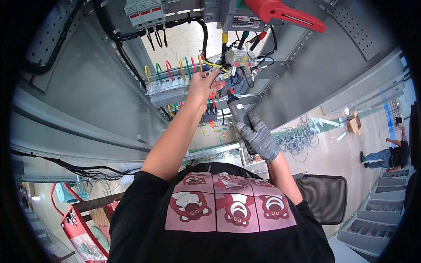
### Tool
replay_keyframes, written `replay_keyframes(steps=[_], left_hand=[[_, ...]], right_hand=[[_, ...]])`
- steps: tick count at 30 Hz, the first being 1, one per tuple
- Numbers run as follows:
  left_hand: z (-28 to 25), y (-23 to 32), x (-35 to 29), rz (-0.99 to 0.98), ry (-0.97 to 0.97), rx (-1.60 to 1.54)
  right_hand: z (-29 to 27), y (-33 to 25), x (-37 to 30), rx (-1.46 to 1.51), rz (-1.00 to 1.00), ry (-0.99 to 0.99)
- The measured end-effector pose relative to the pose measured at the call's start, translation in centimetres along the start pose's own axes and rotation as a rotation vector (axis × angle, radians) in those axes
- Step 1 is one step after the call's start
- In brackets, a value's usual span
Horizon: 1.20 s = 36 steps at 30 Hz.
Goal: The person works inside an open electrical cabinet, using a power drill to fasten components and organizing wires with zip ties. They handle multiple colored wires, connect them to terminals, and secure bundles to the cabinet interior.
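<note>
My right hand (260,138), in a grey knit glove, is wrapped round a dark power screwdriver (238,110). Its tip points up into the open metal cabinet, close below the fingers of my left hand (204,86). That bare hand reaches in with fingers curled beside a yellow wire (212,64) and a dark lead; what they pinch is too small to make out. Just right of the fingertips sits a clear-covered terminal part (242,59) with thin black leads. Left of the hand runs a row of grey breakers (169,87) with looped yellow, green and red wires.
A large red handle (285,14) juts from the switch above. Cabinet side walls (302,83) flank both arms. Wire scraps (219,130) lie beneath the breakers. Coiled grey cable (298,138) is on the floor at right, and a person (386,155) stands farther right. A red cart (81,228) is lower left.
</note>
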<state>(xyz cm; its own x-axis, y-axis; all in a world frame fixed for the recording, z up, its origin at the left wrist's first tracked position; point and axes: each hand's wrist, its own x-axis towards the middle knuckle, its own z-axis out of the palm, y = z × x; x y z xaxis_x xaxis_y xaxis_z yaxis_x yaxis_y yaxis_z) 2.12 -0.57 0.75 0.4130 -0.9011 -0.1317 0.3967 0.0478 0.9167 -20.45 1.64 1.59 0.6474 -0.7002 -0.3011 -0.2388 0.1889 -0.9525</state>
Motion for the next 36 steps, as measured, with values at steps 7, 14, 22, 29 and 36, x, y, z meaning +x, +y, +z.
replay_keyframes(steps=[7, 14, 22, 29, 36], left_hand=[[-0.3, -0.2, 0.0, -0.006, -0.006, 0.004], [-0.2, -0.1, 0.0, 0.001, -0.009, 0.008], [-0.1, 0.0, -0.1, 0.0, 0.014, 0.051], [-0.1, -0.3, 0.1, 0.021, 0.031, -0.024], [0.0, 0.2, -0.2, -0.024, 0.032, 0.037]], right_hand=[[0.1, -0.4, 0.0, -0.093, -0.023, 0.023], [0.1, -0.5, 0.0, -0.058, -0.015, 0.014], [-0.5, 0.0, 0.5, 0.074, -0.012, -0.03], [-0.9, 0.8, 0.6, 0.733, -0.01, -0.275], [-0.8, 1.0, 0.4, 0.311, -0.062, -0.236]])
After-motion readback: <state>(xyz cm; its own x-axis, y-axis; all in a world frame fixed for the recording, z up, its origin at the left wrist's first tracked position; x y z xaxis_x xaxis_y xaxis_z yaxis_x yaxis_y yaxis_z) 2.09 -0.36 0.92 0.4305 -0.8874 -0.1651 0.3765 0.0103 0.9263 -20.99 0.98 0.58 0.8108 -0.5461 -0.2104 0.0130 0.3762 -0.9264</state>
